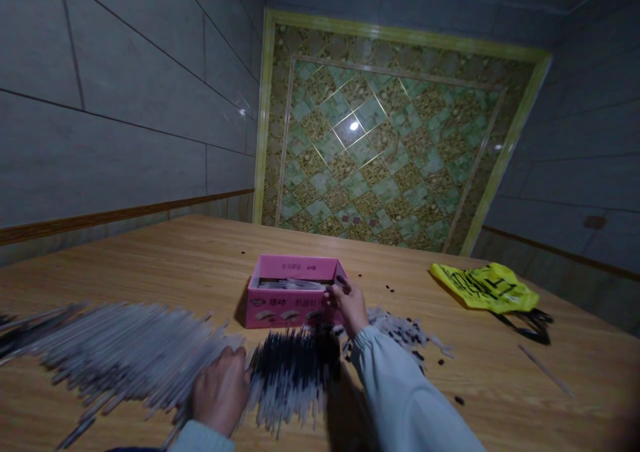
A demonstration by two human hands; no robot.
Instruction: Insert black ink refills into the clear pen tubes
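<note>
A pink open-topped box (295,309) with printed lettering stands in the middle of the wooden table, slim pale sticks (293,284) lying inside it. My right hand (351,304) is at the box's right end, fingers bent together over the rim; a small dark bit shows at the fingertips, too blurred to name. Curled on the table, my left hand (223,389) sits between a wide pile of clear, pen-like tubes (135,352) and a bundle of dark-ended tubes (290,372). Whatever its fingers hold is hidden.
Small black and clear pieces like caps (400,329) are heaped right of the box, partly behind my right forearm. A yellow bag (487,287) with black lettering and dark straps lies farther right, near a single thin stick (545,370). Tiled walls surround the table.
</note>
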